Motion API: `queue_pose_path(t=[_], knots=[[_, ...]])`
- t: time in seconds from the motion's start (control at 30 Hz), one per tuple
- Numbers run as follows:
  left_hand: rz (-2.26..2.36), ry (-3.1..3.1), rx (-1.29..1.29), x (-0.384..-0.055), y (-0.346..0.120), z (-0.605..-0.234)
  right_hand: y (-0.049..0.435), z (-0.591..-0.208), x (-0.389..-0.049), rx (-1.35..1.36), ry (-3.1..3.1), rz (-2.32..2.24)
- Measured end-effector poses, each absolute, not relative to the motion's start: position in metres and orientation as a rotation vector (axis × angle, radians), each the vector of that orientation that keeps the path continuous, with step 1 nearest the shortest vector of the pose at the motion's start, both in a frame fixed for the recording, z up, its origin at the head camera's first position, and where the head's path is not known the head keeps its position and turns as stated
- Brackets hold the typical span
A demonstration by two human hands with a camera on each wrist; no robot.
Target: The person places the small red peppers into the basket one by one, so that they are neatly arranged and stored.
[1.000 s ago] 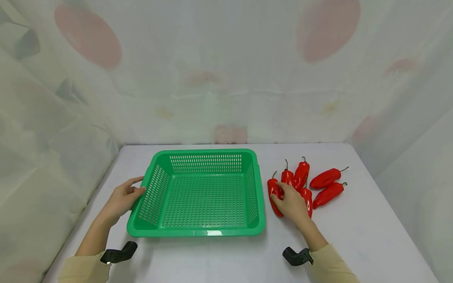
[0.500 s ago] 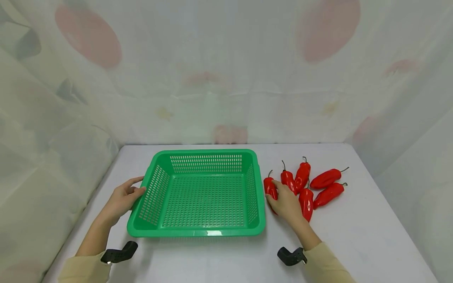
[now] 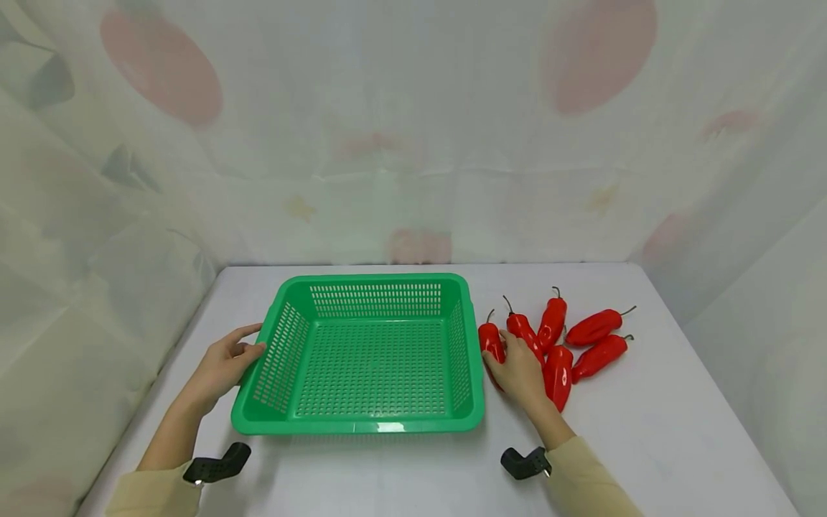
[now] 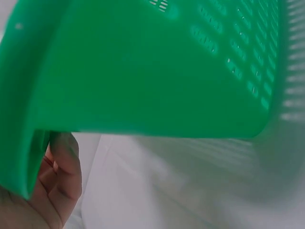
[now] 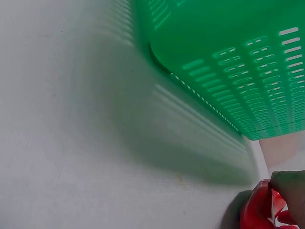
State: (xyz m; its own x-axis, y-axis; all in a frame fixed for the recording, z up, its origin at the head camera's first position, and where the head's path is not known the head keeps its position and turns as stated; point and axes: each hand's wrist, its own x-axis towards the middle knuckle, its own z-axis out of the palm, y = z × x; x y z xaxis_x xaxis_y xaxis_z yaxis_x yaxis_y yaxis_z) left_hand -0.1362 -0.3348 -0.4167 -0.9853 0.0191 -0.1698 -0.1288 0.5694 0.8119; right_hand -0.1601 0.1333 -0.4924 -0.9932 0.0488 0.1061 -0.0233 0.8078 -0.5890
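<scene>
A green plastic basket (image 3: 310,425) with slotted walls stands mid-table in the head view. My left hand (image 3: 222,364) grips its left rim; in the left wrist view the fingers (image 4: 66,164) curl up under the lip. To the right of the basket, my right hand (image 3: 522,373) pinches the leftmost red chili pepper (image 3: 489,336), thumb on its left side and fingers on its right. The pepper's lower end is mostly hidden by the hand. In the right wrist view, that pepper (image 5: 256,207) shows at the lower right corner, close by the basket wall.
Several more red peppers lie fanned out right of the hand, among them one pepper (image 3: 558,377) beside the right wrist and another (image 3: 599,357) farther right. A white table (image 3: 362,474) carries everything. Patterned pale sheeting (image 3: 413,194) rises behind it.
My right hand has shifted left with the leftmost pepper, now close to the basket's right rim. The neighbouring pepper has tilted, its stem swinging left. The left hand and basket have stayed put.
</scene>
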Motion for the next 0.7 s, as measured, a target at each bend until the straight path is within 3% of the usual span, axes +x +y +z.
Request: queue_pose_path(t=[0.7], knots=[[1.401, 2.629, -0.100, -0.1372, -0.3350, -0.4174, 0.1296, -0.4989, -0.1634, -0.036, -2.915, 0.890]])
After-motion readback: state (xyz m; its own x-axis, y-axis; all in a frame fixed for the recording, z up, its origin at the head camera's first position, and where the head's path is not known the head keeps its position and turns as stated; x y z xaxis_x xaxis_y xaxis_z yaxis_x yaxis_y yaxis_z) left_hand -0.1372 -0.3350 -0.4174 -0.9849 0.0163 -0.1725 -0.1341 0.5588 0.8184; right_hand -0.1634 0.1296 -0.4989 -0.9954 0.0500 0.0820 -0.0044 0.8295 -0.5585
